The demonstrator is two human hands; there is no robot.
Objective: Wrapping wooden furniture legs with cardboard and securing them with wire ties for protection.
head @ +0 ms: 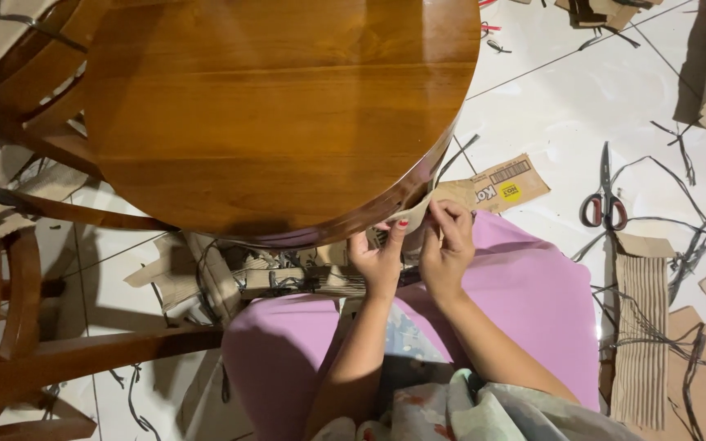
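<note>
Round wooden table (279, 114), upper centre of frame, glossy.
Corrugated cardboard sheet (641, 335), lower right, on tiled floor.
Scissors (604, 204), right of centre, untouched.
Cardboard strip (443, 196), centre, against the table's rim; likely light, bendable, easily creased; best pinched at its edges.
Left hand (379, 260) and right hand (444, 249): both closed, fingertips pinching the strip.

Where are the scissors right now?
In the head view, the scissors lie on the white tiled floor to the person's right, beyond the pink lap, just above a strip of ribbed cardboard, out of either hand's grasp.
</note>
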